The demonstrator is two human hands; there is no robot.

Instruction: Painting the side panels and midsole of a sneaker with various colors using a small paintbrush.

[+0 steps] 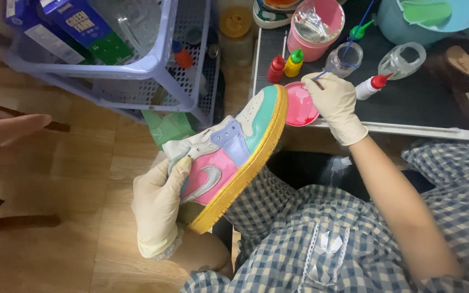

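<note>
Half-hidden brush [318, 80]; gloved right hand [335, 103]

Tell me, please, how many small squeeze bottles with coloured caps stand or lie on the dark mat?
3 clearly. A red bottle and a yellow bottle with green cap stand together by the pink dish; a white bottle with red cap lies beside the right hand. Others may be hidden.

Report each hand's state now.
Left hand: closed around the pastel sneaker.
Right hand: closed on a thin brush over the pink dish.
</note>
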